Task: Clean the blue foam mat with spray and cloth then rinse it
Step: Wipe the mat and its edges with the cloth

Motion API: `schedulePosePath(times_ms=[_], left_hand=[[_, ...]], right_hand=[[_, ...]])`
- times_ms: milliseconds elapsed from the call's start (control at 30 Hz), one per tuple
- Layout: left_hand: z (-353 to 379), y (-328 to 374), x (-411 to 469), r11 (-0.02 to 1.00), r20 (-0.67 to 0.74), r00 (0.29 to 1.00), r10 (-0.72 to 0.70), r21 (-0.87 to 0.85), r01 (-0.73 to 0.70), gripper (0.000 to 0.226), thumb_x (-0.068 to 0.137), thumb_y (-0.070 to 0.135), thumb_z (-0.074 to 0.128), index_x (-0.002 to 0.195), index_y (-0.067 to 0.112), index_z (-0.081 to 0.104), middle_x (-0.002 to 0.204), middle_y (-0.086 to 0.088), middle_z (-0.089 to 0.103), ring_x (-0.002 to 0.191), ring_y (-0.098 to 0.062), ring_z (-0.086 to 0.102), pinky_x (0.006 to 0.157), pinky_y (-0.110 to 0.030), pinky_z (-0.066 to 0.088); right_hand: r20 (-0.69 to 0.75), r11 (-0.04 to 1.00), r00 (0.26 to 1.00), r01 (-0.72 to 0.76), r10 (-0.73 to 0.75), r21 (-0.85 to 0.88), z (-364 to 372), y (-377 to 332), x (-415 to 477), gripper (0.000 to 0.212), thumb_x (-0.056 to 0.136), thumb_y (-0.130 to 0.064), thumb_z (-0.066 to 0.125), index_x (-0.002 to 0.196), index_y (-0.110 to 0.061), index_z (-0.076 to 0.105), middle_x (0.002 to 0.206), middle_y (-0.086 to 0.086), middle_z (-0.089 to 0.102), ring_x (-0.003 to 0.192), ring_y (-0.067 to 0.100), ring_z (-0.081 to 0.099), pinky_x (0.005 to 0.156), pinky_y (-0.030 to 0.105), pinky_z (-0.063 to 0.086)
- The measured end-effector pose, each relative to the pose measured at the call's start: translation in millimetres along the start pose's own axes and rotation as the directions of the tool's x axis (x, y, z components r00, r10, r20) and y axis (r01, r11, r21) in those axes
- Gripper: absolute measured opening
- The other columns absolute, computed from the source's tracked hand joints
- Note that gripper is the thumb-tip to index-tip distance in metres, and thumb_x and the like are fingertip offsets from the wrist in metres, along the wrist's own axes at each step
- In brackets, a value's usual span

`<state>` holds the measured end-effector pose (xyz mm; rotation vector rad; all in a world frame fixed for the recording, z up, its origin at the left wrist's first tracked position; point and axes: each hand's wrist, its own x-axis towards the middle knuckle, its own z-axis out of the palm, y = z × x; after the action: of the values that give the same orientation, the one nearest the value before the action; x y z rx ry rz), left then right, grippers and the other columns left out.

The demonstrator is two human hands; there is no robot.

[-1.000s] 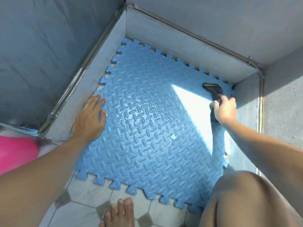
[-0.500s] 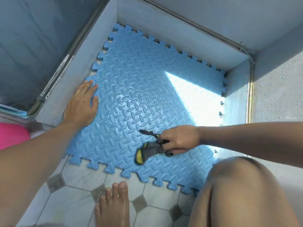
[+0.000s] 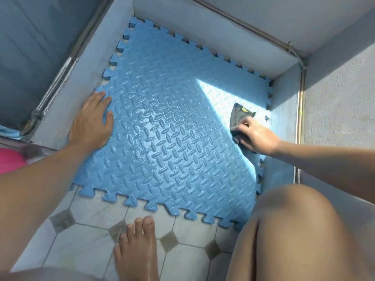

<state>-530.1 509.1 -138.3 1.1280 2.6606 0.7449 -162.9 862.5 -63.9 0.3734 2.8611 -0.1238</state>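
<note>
The blue foam mat, with a raised tread pattern and puzzle-tooth edges, lies flat in a low walled corner. Its middle glistens wet, and a patch of sunlight falls on its right part. My left hand presses flat on the mat's left edge, fingers straight. My right hand grips a dark grey cloth with yellow trim and holds it down on the mat near the right edge, in the sunlit patch. No spray bottle is in view.
Low grey walls enclose the mat at the back, left and right. Pale floor tiles with dark diamond insets lie in front, with my bare foot on them. My right knee is at lower right. A pink object shows at the left edge.
My right hand swept the cloth from the far right corner down to the mat's front middle, then back out to the right edge. My left hand stayed pressed on the left edge.
</note>
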Motion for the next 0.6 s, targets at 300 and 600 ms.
schedulePosePath(times_ms=[300, 600], left_hand=[[-1, -1, 0, 1.000, -0.002, 1.000, 0.000, 0.007, 0.000, 0.046, 0.106, 0.018, 0.050, 0.149, 0.003, 0.052, 0.162, -0.013, 0.043, 0.154, -0.029, 0.032, 0.127, -0.039, 0.020], [-1, 0, 0, 1.000, -0.017, 1.000, 0.009, 0.001, -0.009, 0.046, 0.106, 0.017, 0.051, 0.149, 0.003, 0.052, 0.162, -0.013, 0.043, 0.154, -0.029, 0.032, 0.127, -0.037, 0.019]], right_hand=[[0.518, 0.551, 0.411, 0.821, -0.750, 0.146, 29, -40, -70, 0.036, 0.109, -0.040, 0.033, 0.118, -0.020, 0.061, 0.114, 0.014, 0.058, 0.097, 0.033, 0.056, 0.063, 0.037, 0.056], [-0.086, 0.755, 0.759, -0.618, 0.646, 0.220, 1, 41, 25, 0.031, 0.097, -0.028, 0.060, 0.126, -0.016, 0.061, 0.122, 0.021, 0.053, 0.109, 0.041, 0.058, 0.096, 0.039, 0.046]])
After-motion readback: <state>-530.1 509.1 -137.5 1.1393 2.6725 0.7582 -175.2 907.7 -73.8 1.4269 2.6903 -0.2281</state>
